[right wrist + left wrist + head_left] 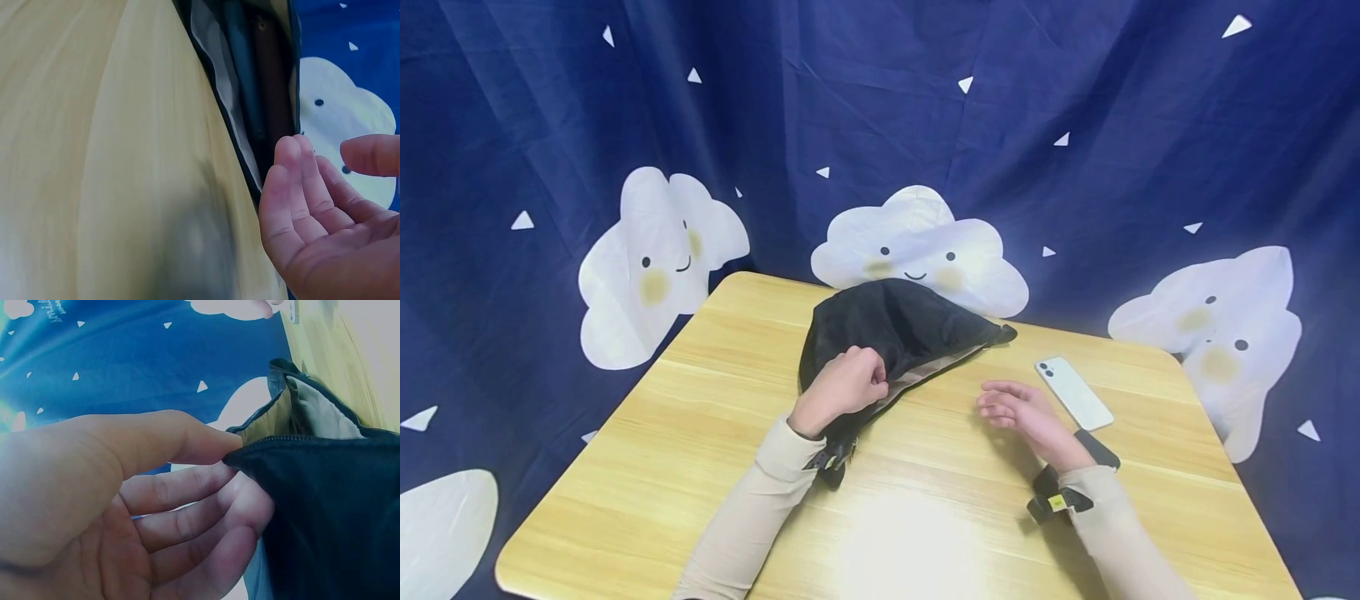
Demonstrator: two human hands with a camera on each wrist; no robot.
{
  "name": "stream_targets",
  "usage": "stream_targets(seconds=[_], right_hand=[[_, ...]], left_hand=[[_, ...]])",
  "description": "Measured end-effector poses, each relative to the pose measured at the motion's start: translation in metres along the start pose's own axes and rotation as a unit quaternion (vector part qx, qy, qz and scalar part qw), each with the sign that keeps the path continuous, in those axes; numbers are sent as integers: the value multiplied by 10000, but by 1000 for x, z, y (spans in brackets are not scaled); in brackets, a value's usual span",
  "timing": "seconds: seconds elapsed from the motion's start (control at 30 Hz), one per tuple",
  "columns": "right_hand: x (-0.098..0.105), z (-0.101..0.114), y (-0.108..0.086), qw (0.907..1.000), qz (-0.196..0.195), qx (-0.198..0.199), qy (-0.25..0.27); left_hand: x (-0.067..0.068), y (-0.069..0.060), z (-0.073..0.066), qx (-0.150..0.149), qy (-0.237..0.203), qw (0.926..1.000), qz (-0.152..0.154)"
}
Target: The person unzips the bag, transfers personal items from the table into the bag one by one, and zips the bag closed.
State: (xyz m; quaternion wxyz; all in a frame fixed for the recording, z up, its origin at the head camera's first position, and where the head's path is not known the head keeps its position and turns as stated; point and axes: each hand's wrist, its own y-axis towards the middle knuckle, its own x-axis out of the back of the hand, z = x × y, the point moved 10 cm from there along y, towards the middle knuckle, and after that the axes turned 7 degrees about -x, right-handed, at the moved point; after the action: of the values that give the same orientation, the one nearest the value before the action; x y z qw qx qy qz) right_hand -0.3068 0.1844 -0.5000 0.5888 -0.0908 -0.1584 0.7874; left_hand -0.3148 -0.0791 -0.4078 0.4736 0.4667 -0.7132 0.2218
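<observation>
A black zippered bag (887, 321) with a pale lining lies on the table, its mouth gaping towards the person. My left hand (846, 383) pinches the bag's zipper edge between thumb and forefinger, which the left wrist view shows close up. To the right of the bag, my right hand (1033, 421) hovers over the table with its fingers extended and holds nothing. Inside the bag, the right wrist view shows a dark blue long item (247, 75) beside a dark brown long item (273, 81); their kinds are unclear.
A white phone (1075, 393) lies on the wooden table (647, 467) beyond the right hand. Next to it is a dark flat object (1097, 450), partly hidden by the right wrist. A blue curtain (880, 100) with clouds hangs behind the table.
</observation>
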Motion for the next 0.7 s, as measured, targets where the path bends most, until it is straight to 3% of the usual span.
stream_targets(seconds=[0.47,0.7], right_hand=[[48,-3,-17,9955,-762,11,-558],[65,-9,-23,9939,-850,64,-705]], left_hand=[[1,0,1,2,-24,10000,5],[2,-1,1,-4,-93,10000,1]])
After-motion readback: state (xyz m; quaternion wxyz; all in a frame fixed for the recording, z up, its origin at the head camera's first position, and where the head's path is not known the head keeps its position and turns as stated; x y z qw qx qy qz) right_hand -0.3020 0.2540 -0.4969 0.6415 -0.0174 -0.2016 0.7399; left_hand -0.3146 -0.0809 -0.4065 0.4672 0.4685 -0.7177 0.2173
